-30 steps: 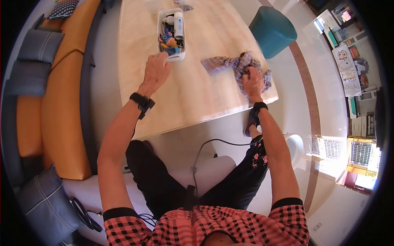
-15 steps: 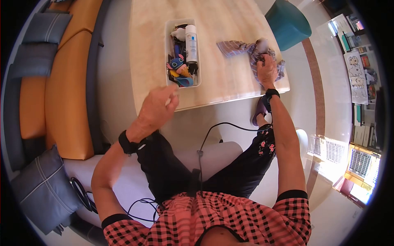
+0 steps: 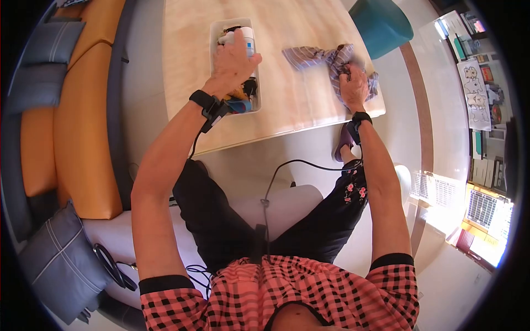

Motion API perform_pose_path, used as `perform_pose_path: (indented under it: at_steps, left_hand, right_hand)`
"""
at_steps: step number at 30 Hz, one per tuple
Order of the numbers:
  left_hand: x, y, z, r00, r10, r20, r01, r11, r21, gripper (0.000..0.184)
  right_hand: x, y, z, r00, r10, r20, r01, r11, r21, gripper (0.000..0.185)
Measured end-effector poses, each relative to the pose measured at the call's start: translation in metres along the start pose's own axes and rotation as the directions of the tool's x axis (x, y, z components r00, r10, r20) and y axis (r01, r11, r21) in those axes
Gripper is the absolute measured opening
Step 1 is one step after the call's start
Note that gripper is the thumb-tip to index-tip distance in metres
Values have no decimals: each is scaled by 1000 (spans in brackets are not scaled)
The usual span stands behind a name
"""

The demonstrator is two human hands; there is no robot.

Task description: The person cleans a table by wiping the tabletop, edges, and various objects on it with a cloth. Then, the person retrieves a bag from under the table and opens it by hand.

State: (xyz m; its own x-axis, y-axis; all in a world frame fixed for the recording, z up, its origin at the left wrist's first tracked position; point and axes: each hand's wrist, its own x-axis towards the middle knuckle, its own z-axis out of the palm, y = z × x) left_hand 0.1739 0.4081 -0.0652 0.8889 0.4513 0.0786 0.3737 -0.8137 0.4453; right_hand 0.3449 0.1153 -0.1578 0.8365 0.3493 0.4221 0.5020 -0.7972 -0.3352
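Observation:
A white bin (image 3: 255,105) on the table (image 3: 193,55) is filled with small items, among them a white spray can (image 3: 248,39) and a blue item (image 3: 238,106) near its front end. Over the bin's middle is my left hand (image 3: 233,65), fingers spread above or against the can; it does not visibly grip anything. My right hand (image 3: 354,87) is closed on a striped grey-brown cloth (image 3: 309,56) that lies crumpled at the table's right front corner. Part of something dark shows by its fingertips, too blurred to make out.
A teal stool or bin (image 3: 381,27) stands beyond the table's right edge. Left are an orange sofa (image 3: 91,132) and grey cushions (image 3: 52,41). A black cable (image 3: 298,161) hangs between my knees and right wrist. Shelves (image 3: 480,83) line the far right.
My left hand has moved from the bin's near end, back towards me, then forward over the bin with fingers spread. My right hand stays on the cloth. The camera view has shifted.

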Motion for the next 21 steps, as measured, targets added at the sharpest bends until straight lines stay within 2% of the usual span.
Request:
perform_pose_path:
  at_steps: [5,8,9,13,16,19,21]
  left_hand:
    - [7,-6,2,994,-103,-25,93,962,-256,63]
    - [12,-7,-14,964,-262,39,248,841,-481,64]
    - [17,-19,-10,956,-292,30,252,761,-597,62]
    - [25,-50,-20,961,-271,-47,177,740,-649,58]
    - [22,-55,-33,973,-231,25,192,736,-650,56]
    - [20,-41,-38,961,-266,75,263,796,-545,55]
    - [14,-28,-37,975,-221,32,210,859,-466,54]
  right_hand:
    - [0,1,1,1000,10,15,-10,1000,-8,25]
    - [1,1,1,1000,-9,-10,10,1000,9,24]
    - [0,1,1,1000,-19,-23,20,1000,18,23]
    - [0,2,4,999,-17,-44,19,999,42,23]
    - [0,2,4,1000,1,-22,0,1000,26,24]
    - [1,1,2,1000,11,8,-11,1000,2,24]
    - [1,0,2,1000,18,16,-18,1000,-7,24]
